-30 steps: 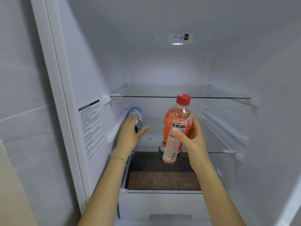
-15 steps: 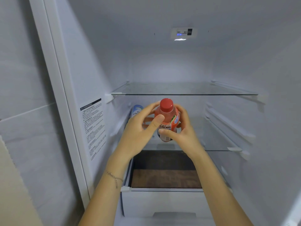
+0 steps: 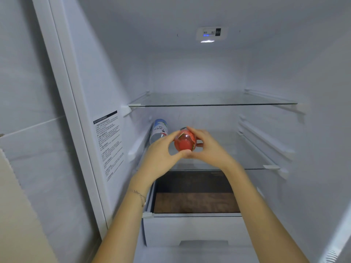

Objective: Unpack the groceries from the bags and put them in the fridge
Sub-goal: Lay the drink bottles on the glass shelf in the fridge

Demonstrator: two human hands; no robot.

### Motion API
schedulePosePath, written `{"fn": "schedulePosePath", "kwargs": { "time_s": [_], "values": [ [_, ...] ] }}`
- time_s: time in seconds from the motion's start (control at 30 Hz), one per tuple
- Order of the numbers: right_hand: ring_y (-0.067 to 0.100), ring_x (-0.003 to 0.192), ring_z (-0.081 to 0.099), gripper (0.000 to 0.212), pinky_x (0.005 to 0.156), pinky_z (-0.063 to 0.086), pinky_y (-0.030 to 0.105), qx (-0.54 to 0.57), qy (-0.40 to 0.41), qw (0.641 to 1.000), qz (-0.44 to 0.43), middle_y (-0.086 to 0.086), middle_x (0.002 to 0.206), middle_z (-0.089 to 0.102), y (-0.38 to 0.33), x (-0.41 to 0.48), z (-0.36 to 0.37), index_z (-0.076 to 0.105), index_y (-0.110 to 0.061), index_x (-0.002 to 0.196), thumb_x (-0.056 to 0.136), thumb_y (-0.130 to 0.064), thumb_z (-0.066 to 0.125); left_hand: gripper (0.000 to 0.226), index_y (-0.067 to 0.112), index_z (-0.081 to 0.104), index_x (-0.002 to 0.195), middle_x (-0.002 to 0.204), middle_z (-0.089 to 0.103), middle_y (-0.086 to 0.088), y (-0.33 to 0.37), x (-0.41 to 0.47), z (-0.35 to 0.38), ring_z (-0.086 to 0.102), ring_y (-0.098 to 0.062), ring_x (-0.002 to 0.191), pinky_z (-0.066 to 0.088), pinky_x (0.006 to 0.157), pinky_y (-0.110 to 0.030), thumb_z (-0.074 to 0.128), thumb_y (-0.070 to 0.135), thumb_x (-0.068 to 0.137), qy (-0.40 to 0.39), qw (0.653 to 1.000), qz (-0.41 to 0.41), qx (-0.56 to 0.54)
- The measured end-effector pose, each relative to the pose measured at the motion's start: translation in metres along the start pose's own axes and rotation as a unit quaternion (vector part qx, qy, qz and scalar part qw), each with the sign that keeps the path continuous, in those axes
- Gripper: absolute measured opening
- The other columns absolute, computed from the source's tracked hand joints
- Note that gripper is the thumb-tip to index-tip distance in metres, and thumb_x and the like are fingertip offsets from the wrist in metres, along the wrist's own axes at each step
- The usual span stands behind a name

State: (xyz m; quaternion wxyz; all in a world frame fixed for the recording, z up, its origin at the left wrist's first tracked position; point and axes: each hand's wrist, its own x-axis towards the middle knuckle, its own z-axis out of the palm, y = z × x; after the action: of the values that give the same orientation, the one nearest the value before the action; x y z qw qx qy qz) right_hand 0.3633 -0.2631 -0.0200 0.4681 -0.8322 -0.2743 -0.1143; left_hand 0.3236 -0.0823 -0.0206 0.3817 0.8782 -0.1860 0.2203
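Gripping the red bottle between them, the left hand and right hand held it horizontal, base toward the camera, over the lower glass shelf. This was judged a move to lay it beside the blue can, which lay on its side there.

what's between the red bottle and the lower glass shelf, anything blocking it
Nothing visible. The left hand and right hand hold the red bottle over the lower glass shelf; the blue-and-white can lies to its left by the wall, not under it.
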Motion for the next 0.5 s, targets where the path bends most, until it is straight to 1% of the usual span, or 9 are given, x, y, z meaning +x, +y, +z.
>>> {"fn": "schedulePosePath", "kwargs": {
  "time_s": [0.03, 0.07, 0.13, 0.2, 0.27, 0.37, 0.43, 0.5],
  "values": [
    [0.012, 0.122, 0.049, 0.083, 0.098, 0.044, 0.017, 0.010, -0.020, 1.000, 0.002, -0.004, 0.136, 0.043, 0.001, 0.003, 0.000, 0.039, -0.024, 0.143, 0.073, -0.019, 0.083, 0.072, 0.035, 0.043, 0.141, 0.133, 0.054, 0.011, -0.006, 0.002, 0.003, 0.050, -0.011, 0.124, 0.044, 0.104, -0.034, 0.068, 0.059, 0.078, 0.001, 0.999, 0.001, 0.040],
    [0.013, 0.124, 0.049, 0.081, 0.099, 0.044, 0.019, 0.018, -0.037, 0.999, 0.008, -0.005, 0.136, 0.045, 0.003, 0.006, 0.001, 0.039, -0.024, 0.142, 0.074, -0.017, 0.083, 0.076, 0.033, 0.041, 0.143, 0.138, 0.052, 0.005, -0.012, 0.004, 0.007, 0.048, -0.016, 0.128, 0.044, 0.105, -0.039, 0.066, 0.062, 0.077, -0.001, 0.997, -0.002, 0.080],
    [0.012, 0.127, 0.045, 0.080, 0.097, 0.041, 0.018, 0.014, -0.059, 0.998, 0.029, -0.004, 0.138, 0.044, 0.008, 0.014, 0.003, 0.038, -0.023, 0.140, 0.073, -0.016, 0.083, 0.082, 0.032, 0.034, 0.147, 0.147, 0.043, -0.002, -0.024, 0.008, 0.014, 0.042, -0.024, 0.134, 0.042, 0.107, -0.045, 0.062, 0.066, 0.078, -0.008, 0.989, -0.025, 0.144],
    [0.008, 0.125, 0.042, 0.082, 0.095, 0.037, 0.017, -0.022, -0.067, 0.997, 0.044, -0.003, 0.140, 0.043, 0.015, 0.024, 0.005, 0.036, -0.024, 0.139, 0.073, -0.019, 0.084, 0.085, 0.032, 0.030, 0.149, 0.152, 0.036, -0.004, -0.033, 0.011, 0.018, 0.037, -0.029, 0.137, 0.041, 0.108, -0.048, 0.061, 0.067, 0.078, -0.010, 0.984, -0.048, 0.171],
    [0.007, 0.125, 0.041, 0.083, 0.096, 0.036, 0.020, -0.052, -0.074, 0.995, 0.051, -0.003, 0.141, 0.043, 0.019, 0.033, 0.007, 0.034, -0.025, 0.139, 0.073, -0.023, 0.084, 0.085, 0.031, 0.030, 0.148, 0.152, 0.036, -0.004, -0.038, 0.013, 0.021, 0.036, -0.029, 0.137, 0.042, 0.107, -0.048, 0.062, 0.067, 0.078, 0.006, 0.983, -0.055, 0.175],
    [0.011, 0.129, 0.040, 0.087, 0.100, 0.035, 0.023, -0.069, -0.108, 0.990, 0.056, -0.001, 0.141, 0.041, 0.023, 0.044, 0.006, 0.029, -0.023, 0.142, 0.073, -0.021, 0.083, 0.082, 0.027, 0.035, 0.145, 0.147, 0.041, -0.004, -0.035, 0.016, 0.023, 0.040, -0.025, 0.134, 0.043, 0.106, -0.044, 0.066, 0.063, 0.078, 0.041, 0.980, -0.039, 0.193],
    [0.013, 0.133, 0.036, 0.094, 0.105, 0.033, 0.024, -0.074, -0.138, 0.986, 0.064, 0.001, 0.146, 0.037, 0.026, 0.049, 0.003, 0.024, -0.022, 0.145, 0.072, -0.021, 0.084, 0.083, 0.024, 0.039, 0.144, 0.145, 0.045, -0.001, -0.035, 0.018, 0.024, 0.041, -0.020, 0.134, 0.042, 0.108, -0.042, 0.069, 0.060, 0.077, 0.056, 0.983, -0.025, 0.176],
    [0.014, 0.138, 0.031, 0.101, 0.110, 0.031, 0.027, -0.063, -0.153, 0.983, 0.072, 0.000, 0.151, 0.032, 0.031, 0.052, 0.001, 0.022, -0.025, 0.148, 0.070, -0.023, 0.086, 0.084, 0.023, 0.040, 0.145, 0.147, 0.044, 0.000, -0.039, 0.020, 0.025, 0.037, -0.017, 0.137, 0.038, 0.111, -0.042, 0.072, 0.058, 0.075, 0.059, 0.987, -0.026, 0.145]
  ]
}}
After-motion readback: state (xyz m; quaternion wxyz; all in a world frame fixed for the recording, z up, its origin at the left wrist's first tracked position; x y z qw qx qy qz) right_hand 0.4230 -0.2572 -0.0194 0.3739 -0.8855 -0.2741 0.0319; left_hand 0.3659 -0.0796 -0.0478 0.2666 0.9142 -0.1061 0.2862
